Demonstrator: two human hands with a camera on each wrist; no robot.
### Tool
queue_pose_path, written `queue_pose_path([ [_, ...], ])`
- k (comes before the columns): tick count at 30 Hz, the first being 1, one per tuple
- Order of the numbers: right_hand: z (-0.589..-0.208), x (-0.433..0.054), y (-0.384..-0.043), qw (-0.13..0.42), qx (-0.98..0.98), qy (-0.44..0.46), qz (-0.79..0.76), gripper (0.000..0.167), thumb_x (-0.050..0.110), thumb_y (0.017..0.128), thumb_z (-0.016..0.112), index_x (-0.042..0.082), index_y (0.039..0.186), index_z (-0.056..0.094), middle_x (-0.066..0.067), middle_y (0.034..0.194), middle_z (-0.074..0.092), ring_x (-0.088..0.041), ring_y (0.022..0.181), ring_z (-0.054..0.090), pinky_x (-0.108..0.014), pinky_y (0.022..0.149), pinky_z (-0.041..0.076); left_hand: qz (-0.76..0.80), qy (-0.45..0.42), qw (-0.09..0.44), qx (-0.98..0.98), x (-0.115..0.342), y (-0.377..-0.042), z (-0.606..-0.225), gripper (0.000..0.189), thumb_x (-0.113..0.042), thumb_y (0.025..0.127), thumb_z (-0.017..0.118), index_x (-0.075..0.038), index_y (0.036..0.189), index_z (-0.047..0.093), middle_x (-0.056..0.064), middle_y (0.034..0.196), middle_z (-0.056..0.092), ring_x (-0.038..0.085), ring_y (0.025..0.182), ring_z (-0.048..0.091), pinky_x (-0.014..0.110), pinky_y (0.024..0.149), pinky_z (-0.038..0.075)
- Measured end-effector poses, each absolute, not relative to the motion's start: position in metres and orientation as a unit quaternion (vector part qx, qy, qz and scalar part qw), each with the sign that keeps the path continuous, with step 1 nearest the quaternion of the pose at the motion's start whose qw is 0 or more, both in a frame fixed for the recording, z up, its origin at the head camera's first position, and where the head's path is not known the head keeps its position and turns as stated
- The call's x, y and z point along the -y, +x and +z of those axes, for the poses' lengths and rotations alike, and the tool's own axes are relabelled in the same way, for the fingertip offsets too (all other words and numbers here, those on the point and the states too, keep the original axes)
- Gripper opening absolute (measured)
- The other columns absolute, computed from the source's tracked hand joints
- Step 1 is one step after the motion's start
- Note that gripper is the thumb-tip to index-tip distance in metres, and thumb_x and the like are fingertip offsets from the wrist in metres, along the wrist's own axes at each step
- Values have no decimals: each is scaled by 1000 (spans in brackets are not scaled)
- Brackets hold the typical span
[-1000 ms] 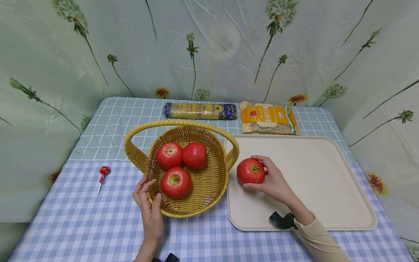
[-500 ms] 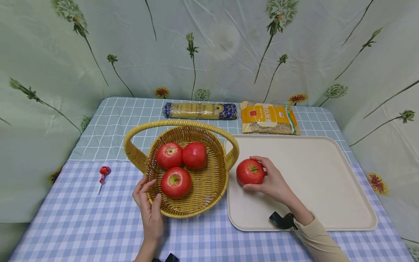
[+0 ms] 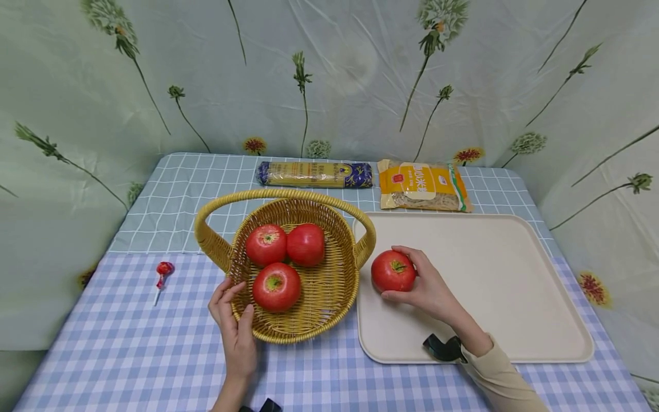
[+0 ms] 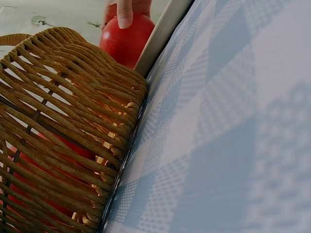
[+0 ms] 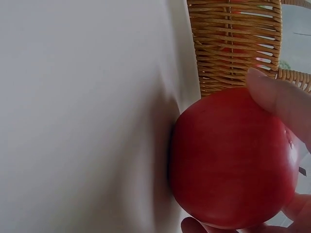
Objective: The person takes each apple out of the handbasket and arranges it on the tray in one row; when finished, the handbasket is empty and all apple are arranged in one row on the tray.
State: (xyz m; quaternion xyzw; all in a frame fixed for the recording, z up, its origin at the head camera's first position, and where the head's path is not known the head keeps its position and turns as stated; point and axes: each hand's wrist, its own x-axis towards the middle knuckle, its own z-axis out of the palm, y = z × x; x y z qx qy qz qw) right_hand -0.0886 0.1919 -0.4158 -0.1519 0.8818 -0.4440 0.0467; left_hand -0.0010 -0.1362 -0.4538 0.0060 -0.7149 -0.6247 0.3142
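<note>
Gripping hand: right hand (image 3: 429,289), thumb and fingers set wide around the held apple (image 3: 388,273), which is red.
Held apple, change: compared with one second earlier, very slightly farther left and nearer the person; the right hand shifts with it.
Basket, change: same position as one second earlier, left hand (image 3: 238,340) likewise.
Held apple, stem end: upward, facing the head camera; the stem axis stands roughly upright.
Held apple, long axis: cannot be told; the body is nearly round.
Held apple, relative to right hand: left of the palm, thumb along the near side, fingers around the far side.
Held apple, location: over the left end of the beige tray (image 3: 489,286), just inside the rim and near the basket (image 3: 324,297); whether its base touches the tray cannot be told.
Left hand, state: relaxed, thumb and index finger spread apart over the basket's near-left rim.
Basket, contents: front apple (image 3: 276,287), rear-left apple (image 3: 266,245) and rear-right apple (image 3: 306,245); arched handle upright.
Desk (image 3: 170,366), rear edge: long noodle packet (image 3: 314,174) lying crosswise; orange packet (image 3: 424,186) to its right.
Desk, left: lollipop (image 3: 163,269), stick pointing toward the person.
</note>
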Motion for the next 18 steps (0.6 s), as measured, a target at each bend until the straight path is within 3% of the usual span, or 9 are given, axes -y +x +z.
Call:
queue_pose_path([
  [9, -418, -191, -87, 39, -881, -158, -444, 88, 22, 64, 89, 10, 138, 41, -10, 131, 45, -28, 117, 44, -51, 86, 45, -629, 9, 308, 714, 136, 1, -452, 37, 10, 87, 44, 9, 124, 46, 13, 140, 24, 26, 132, 17, 30, 104, 14],
  [18, -415, -190, -87, 31, -885, -159, -438, 88, 24, 65, 88, 9, 138, 41, -10, 130, 45, -27, 117, 44, -51, 86, 45, -621, 0, 323, 714, 136, -2, -455, 37, 14, 85, 44, 13, 122, 46, 18, 139, 25, 27, 131, 19, 30, 104, 15],
])
